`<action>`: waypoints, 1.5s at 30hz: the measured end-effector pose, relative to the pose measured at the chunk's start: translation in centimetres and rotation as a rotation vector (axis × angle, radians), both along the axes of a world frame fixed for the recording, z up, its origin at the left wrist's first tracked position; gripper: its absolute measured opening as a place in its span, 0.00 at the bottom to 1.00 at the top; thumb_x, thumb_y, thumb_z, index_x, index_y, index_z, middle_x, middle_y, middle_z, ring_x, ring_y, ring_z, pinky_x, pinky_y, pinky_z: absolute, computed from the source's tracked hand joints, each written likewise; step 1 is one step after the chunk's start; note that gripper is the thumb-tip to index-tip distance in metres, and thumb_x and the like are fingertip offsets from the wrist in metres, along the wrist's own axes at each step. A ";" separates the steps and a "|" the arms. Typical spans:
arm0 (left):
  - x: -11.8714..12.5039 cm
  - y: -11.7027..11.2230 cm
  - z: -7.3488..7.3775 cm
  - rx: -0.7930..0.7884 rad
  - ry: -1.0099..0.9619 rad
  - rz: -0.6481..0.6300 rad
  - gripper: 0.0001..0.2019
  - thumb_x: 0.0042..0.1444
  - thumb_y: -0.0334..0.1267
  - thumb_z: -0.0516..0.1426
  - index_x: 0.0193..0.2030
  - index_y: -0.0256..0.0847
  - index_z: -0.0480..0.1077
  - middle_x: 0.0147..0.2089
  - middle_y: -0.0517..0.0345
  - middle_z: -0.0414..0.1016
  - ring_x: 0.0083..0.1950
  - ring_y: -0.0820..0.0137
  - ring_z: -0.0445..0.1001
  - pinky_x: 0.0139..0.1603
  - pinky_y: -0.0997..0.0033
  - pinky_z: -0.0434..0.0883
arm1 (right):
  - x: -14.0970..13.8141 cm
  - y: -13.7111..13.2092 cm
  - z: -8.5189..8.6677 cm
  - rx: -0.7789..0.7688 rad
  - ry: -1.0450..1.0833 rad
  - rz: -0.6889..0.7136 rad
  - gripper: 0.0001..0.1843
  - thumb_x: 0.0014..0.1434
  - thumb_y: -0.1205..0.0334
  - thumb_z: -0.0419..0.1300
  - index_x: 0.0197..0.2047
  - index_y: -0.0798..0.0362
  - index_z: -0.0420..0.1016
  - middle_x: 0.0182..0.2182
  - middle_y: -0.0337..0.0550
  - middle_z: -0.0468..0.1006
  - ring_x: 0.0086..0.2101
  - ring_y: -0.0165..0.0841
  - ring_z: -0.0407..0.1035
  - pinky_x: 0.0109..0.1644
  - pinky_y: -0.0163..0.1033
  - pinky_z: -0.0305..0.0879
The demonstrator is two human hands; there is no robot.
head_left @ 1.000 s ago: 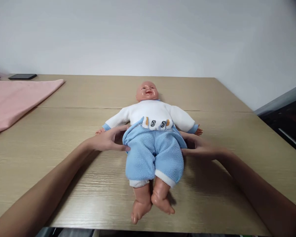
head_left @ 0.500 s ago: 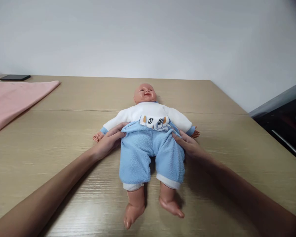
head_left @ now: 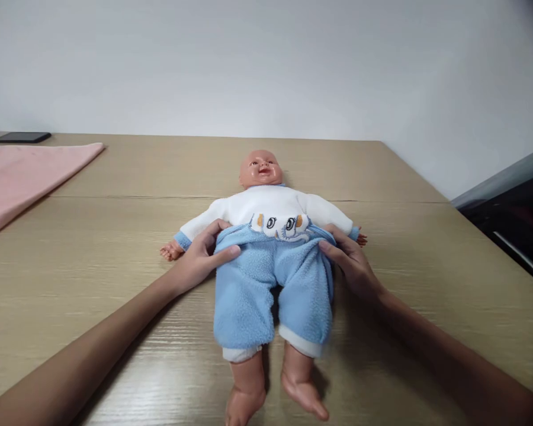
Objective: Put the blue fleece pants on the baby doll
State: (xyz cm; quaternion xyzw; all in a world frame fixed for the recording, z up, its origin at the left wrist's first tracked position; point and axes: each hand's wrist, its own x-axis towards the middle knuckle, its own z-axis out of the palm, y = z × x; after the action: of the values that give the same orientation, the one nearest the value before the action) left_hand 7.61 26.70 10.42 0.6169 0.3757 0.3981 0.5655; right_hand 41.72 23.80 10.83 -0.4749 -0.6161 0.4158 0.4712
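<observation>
Left hand (head_left: 198, 260) shifting thumb inward over blue fleece trousers (head_left: 266, 260). Baby doll (head_left: 270, 204) lying face-up on wood-grain tabletop (head_left: 417, 242); right hand (head_left: 353, 263) opposite, also at doll's waist. Fingers half-curled, firm grip unclear. Seemingly adjusting trousers; next move calling for even two-sided hold.

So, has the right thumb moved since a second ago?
Yes: the right hand has its thumb farther forward, nearer the table seam, now atop the blue trousers.

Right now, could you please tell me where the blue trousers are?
In the head view, the blue trousers are slightly below centre, on the doll, between the left hand and right hand, which both touch them.
</observation>
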 end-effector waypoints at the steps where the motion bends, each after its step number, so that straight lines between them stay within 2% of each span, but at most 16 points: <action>1: -0.1 0.0 0.1 0.024 0.029 -0.022 0.21 0.65 0.56 0.72 0.50 0.44 0.74 0.42 0.62 0.68 0.43 0.68 0.67 0.44 0.70 0.65 | 0.0 0.0 0.1 0.008 -0.001 0.021 0.25 0.67 0.33 0.70 0.40 0.48 0.78 0.35 0.36 0.69 0.38 0.36 0.65 0.46 0.40 0.63; 4: -0.2 0.1 0.2 0.188 0.075 -0.026 0.14 0.68 0.50 0.71 0.45 0.43 0.77 0.45 0.58 0.71 0.48 0.65 0.70 0.52 0.66 0.67 | -0.5 0.2 0.5 0.062 -0.053 0.052 0.19 0.69 0.39 0.70 0.42 0.47 0.79 0.38 0.38 0.71 0.41 0.38 0.67 0.50 0.42 0.64; 6: 0.1 0.2 0.3 0.327 0.046 0.048 0.12 0.69 0.48 0.70 0.43 0.44 0.78 0.53 0.54 0.74 0.60 0.60 0.71 0.65 0.63 0.66 | -1.1 0.5 0.9 0.145 -0.109 0.028 0.15 0.69 0.45 0.71 0.39 0.47 0.80 0.40 0.39 0.72 0.44 0.39 0.69 0.55 0.44 0.64; 8: 0.6 0.2 0.5 0.353 -0.002 0.142 0.11 0.71 0.49 0.68 0.46 0.45 0.78 0.63 0.51 0.73 0.70 0.56 0.68 0.73 0.61 0.62 | -1.9 1.0 1.5 0.209 -0.127 -0.018 0.12 0.69 0.48 0.71 0.40 0.46 0.80 0.44 0.42 0.74 0.49 0.41 0.70 0.60 0.45 0.64; 9: 0.9 0.2 0.5 0.318 -0.010 0.183 0.11 0.72 0.50 0.67 0.47 0.46 0.77 0.64 0.52 0.74 0.70 0.57 0.68 0.72 0.61 0.63 | -2.2 1.3 1.7 0.201 -0.123 -0.029 0.11 0.69 0.48 0.70 0.42 0.46 0.81 0.46 0.43 0.75 0.51 0.42 0.70 0.62 0.45 0.64; 11: 1.6 0.3 0.7 0.221 0.024 0.245 0.12 0.74 0.52 0.64 0.49 0.46 0.74 0.55 0.55 0.77 0.59 0.61 0.73 0.61 0.65 0.68 | -2.7 2.1 2.1 0.097 -0.098 -0.026 0.11 0.70 0.47 0.67 0.44 0.45 0.80 0.46 0.42 0.78 0.51 0.43 0.71 0.62 0.45 0.66; 14: 2.3 0.8 0.6 0.137 0.076 0.287 0.14 0.74 0.53 0.63 0.47 0.46 0.70 0.39 0.63 0.70 0.41 0.66 0.67 0.43 0.69 0.65 | -2.9 3.7 2.2 -0.099 -0.022 -0.028 0.12 0.67 0.48 0.66 0.39 0.46 0.76 0.38 0.39 0.77 0.44 0.41 0.70 0.55 0.44 0.69; 18: 2.8 2.3 0.2 0.100 0.091 0.267 0.14 0.73 0.51 0.64 0.44 0.44 0.70 0.38 0.63 0.68 0.39 0.67 0.65 0.42 0.68 0.64 | -3.0 5.7 1.6 -0.205 0.025 -0.067 0.14 0.63 0.46 0.68 0.37 0.46 0.75 0.38 0.39 0.78 0.44 0.41 0.70 0.54 0.42 0.71; 21: 2.0 3.2 0.0 0.063 0.123 0.206 0.16 0.72 0.53 0.65 0.46 0.43 0.72 0.39 0.62 0.71 0.41 0.67 0.67 0.43 0.68 0.64 | -3.0 6.0 1.2 -0.183 -0.017 -0.075 0.18 0.66 0.39 0.67 0.43 0.46 0.79 0.42 0.40 0.80 0.47 0.42 0.72 0.57 0.44 0.71; 24: -0.4 3.9 0.2 0.147 0.219 0.065 0.16 0.72 0.54 0.64 0.49 0.43 0.73 0.44 0.58 0.73 0.47 0.63 0.70 0.49 0.66 0.66 | -2.2 5.5 0.9 -0.156 -0.070 -0.024 0.21 0.67 0.36 0.66 0.45 0.45 0.82 0.47 0.43 0.83 0.54 0.47 0.73 0.65 0.47 0.69; 28: -4.1 4.5 0.5 0.351 0.363 -0.218 0.12 0.68 0.45 0.66 0.53 0.44 0.76 0.52 0.51 0.78 0.56 0.55 0.74 0.62 0.59 0.69 | 1.4 4.4 0.5 -0.197 -0.065 0.080 0.16 0.60 0.46 0.69 0.46 0.44 0.87 0.53 0.43 0.86 0.60 0.54 0.74 0.73 0.56 0.65; 31: -5.1 4.5 0.4 0.463 0.470 -0.298 0.24 0.58 0.39 0.73 0.61 0.46 0.79 0.63 0.46 0.79 0.66 0.46 0.73 0.74 0.49 0.65 | 4.3 3.3 0.6 -0.217 -0.058 0.247 0.22 0.56 0.54 0.70 0.54 0.43 0.88 0.55 0.44 0.87 0.62 0.56 0.75 0.74 0.58 0.65; 34: -4.6 4.1 0.1 0.401 0.445 -0.278 0.35 0.53 0.43 0.77 0.68 0.50 0.79 0.70 0.44 0.78 0.73 0.41 0.70 0.80 0.42 0.61 | 5.3 2.2 1.2 -0.195 -0.174 0.316 0.26 0.55 0.58 0.77 0.57 0.41 0.88 0.59 0.47 0.85 0.65 0.57 0.74 0.75 0.56 0.66; 38: -3.9 3.3 -0.4 0.241 0.310 -0.224 0.28 0.56 0.44 0.77 0.64 0.51 0.83 0.70 0.47 0.80 0.76 0.42 0.70 0.82 0.42 0.60 | 3.9 1.3 1.2 -0.163 -0.212 0.267 0.28 0.51 0.53 0.83 0.56 0.40 0.89 0.66 0.47 0.81 0.71 0.59 0.69 0.81 0.58 0.59; 41: -3.3 2.6 -0.7 0.065 0.166 -0.139 0.25 0.52 0.44 0.77 0.57 0.48 0.85 0.63 0.47 0.85 0.71 0.42 0.75 0.75 0.46 0.69 | 2.5 1.0 0.1 -0.220 -0.012 0.246 0.25 0.56 0.42 0.80 0.54 0.40 0.88 0.65 0.46 0.82 0.67 0.55 0.73 0.78 0.60 0.65; 45: -1.2 1.1 -0.7 -0.155 -0.083 0.079 0.22 0.52 0.52 0.76 0.50 0.45 0.84 0.51 0.49 0.87 0.62 0.44 0.80 0.63 0.50 0.78 | 1.0 0.5 -0.9 -0.430 0.360 0.192 0.33 0.59 0.35 0.76 0.63 0.38 0.83 0.61 0.44 0.86 0.67 0.52 0.75 0.75 0.60 0.70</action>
State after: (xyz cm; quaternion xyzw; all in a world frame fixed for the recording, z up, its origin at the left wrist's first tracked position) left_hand 6.43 27.75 9.76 0.5389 0.4056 0.4152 0.6104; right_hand 42.75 24.28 9.91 -0.4220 -0.4625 0.6571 0.4198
